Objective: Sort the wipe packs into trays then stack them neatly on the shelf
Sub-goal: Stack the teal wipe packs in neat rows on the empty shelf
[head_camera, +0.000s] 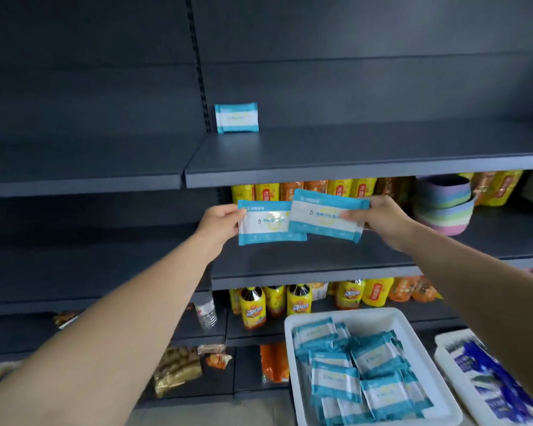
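My left hand [220,221] holds one teal-and-white wipe pack [266,224] by its left edge. My right hand [379,218] grips a second matching wipe pack [323,215] by its right end, overlapping the first pack. Both packs are held up in front of the middle shelf, just under the dark upper shelf [351,155]. One wipe pack [236,117] stands upright at the back left of that upper shelf. A white tray [382,318] at lower right holds several more teal wipe packs. A second white tray [450,339] at far right holds dark blue packs.
Yellow and orange snack bags [339,187] line the back of the middle shelf, beside a stack of pastel bowls [443,204]. Yellow-labelled drink bottles [253,309] and a clear water bottle [206,312] stand on the lower shelf. Snack packets [179,367] lie below.
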Demonstrator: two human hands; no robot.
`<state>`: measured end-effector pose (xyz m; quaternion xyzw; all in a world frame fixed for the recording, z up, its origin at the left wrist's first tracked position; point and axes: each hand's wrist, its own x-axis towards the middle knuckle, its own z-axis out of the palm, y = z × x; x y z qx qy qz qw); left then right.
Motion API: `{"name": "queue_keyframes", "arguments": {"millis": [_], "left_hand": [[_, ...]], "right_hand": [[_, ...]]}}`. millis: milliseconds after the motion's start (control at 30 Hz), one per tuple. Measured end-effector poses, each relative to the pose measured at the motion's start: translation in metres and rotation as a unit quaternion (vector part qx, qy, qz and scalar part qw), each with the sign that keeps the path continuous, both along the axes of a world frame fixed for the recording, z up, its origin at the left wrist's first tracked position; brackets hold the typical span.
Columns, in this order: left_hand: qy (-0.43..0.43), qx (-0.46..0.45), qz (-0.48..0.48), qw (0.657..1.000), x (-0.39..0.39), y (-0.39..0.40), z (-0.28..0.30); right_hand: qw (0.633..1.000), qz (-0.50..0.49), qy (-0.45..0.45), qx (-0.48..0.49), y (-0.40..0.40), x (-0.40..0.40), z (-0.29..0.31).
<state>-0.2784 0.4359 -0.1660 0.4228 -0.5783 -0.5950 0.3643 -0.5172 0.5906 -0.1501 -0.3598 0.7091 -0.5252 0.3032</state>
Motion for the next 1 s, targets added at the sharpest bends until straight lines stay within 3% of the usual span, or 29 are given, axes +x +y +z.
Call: {"name": "queue_keyframes", "arguments": {"millis": [167, 434, 734, 1001], "left_hand": [[0.040, -0.060, -0.013, 0.997, 0.011, -0.028, 0.066], [0.056, -0.093, -0.008, 0.994, -0.003, -0.109, 0.116], [0.046, -0.100, 0.001, 0.994, -0.067, -0.241, 0.109], [-0.008, -0.165, 0.066, 0.984, -0.106, -0.332, 0.079]], "right_hand": [[0.996, 0.033, 0.006, -0.085, -0.032, 0.016, 0.065], [0.993, 0.015, 0.026, -0.117, -0.122, 0.003, 0.113], [0.990, 0.016, -0.019, -0.140, -0.258, -0.064, 0.097], [0.987, 0.012, -0.074, -0.141, -0.349, -0.098, 0.059]]}}
